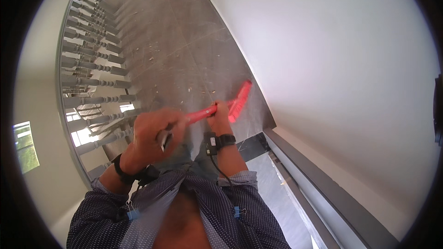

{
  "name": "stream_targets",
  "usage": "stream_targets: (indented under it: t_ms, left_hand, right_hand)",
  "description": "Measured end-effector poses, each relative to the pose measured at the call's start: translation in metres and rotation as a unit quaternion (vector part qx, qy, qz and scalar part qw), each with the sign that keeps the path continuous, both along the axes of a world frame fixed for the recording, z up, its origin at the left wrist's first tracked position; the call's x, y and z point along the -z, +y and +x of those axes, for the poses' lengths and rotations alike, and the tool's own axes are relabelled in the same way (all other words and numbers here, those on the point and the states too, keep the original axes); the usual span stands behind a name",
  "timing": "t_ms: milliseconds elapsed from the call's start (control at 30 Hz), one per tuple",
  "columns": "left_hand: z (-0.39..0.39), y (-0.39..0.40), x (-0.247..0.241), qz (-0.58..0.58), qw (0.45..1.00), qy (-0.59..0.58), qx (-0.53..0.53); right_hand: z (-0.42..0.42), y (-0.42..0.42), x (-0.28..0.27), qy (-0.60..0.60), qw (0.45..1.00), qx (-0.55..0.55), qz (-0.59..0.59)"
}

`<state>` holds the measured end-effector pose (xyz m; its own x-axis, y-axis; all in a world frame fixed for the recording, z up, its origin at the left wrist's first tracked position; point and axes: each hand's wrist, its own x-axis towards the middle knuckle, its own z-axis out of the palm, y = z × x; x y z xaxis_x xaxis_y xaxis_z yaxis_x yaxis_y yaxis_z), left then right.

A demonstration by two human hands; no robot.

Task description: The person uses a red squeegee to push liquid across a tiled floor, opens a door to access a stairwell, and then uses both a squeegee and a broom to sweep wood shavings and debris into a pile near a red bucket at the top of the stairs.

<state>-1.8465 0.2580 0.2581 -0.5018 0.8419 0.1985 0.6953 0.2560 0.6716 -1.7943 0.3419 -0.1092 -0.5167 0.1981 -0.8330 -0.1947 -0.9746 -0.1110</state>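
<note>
A broom with a red handle (201, 114) and a red bristled head (240, 102) is in both of my hands. My left hand (157, 135), slightly blurred, wraps the handle's near end, where a pale, shiny part shows between the fingers. Farther along, close to the broom head, my right hand (220, 114) grips the handle. The head lies at a slant to the right, over the grey-brown tiled floor (169, 48) near the foot of the white wall. Small pale bits of debris (151, 58) are scattered on the floor. Whether the bristles touch the tiles cannot be told.
A grey balustrade (93, 65) with turned balusters runs along the left, with stairs and windows showing beyond. The white wall (328, 41) bounds the right side. At lower right are a dark threshold strip (252, 147), a grey frame (304, 176) and a lighter floor (282, 204).
</note>
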Motion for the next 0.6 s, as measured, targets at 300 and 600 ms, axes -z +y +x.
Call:
stream_targets:
  t_ms: [300,600]
  left_hand:
    - [0.022,-0.038,-0.056,0.07,0.991,0.016,0.11]
    - [-0.013,-0.112,-0.03,0.053,0.99,-0.098,0.083]
  right_hand:
    - [-0.006,-0.025,-0.098,0.11,0.991,-0.063,-0.032]
    - [0.061,-0.08,-0.078,-0.071,0.997,0.001,-0.004]
